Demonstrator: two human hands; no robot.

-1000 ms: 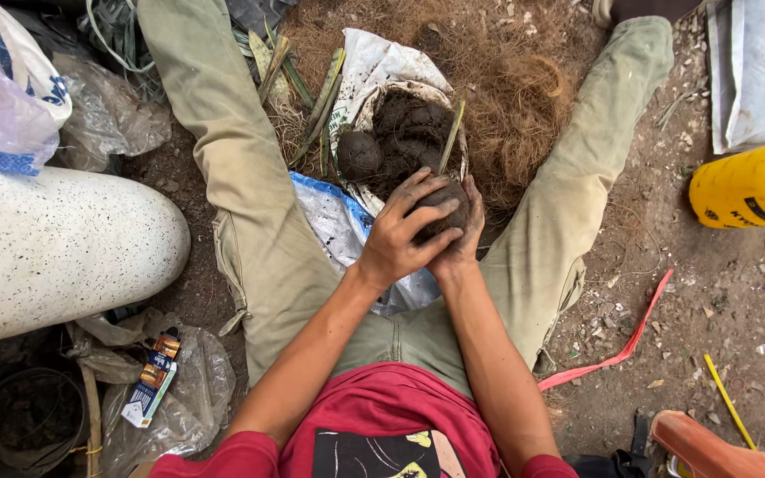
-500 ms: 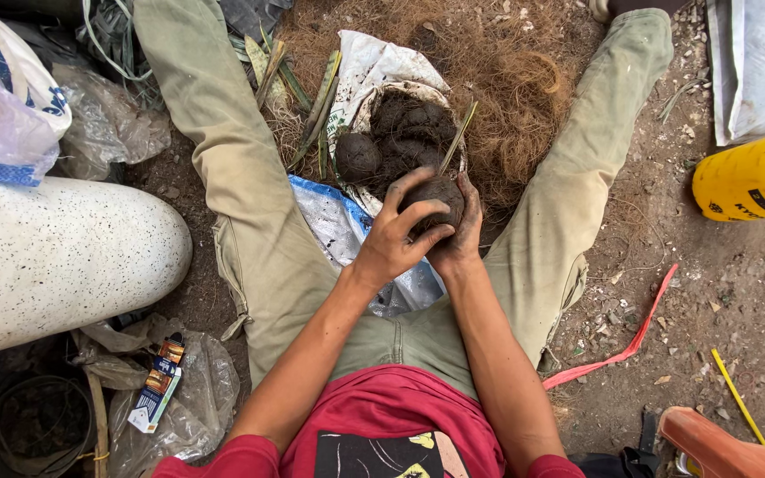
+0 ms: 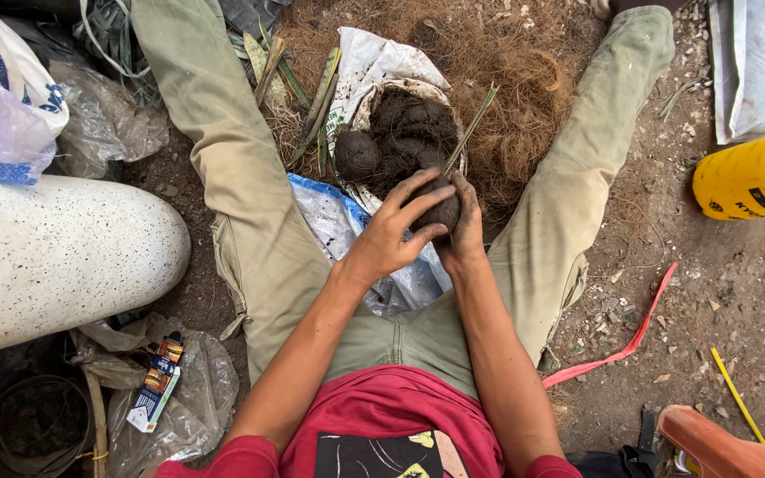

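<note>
Both hands clenched on one dark soil ball: left hand wraps over its top, right hand cups its far side | ball held just this side of the sack-lined basket, between the outstretched legs | basket holds more soil balls and loose dark earth | coconut fibre heaped beyond.

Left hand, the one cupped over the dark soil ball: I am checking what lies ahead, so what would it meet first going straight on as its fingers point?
Probably the round basket of dark soil clumps just beyond the left hand; depth is unclear.
</note>
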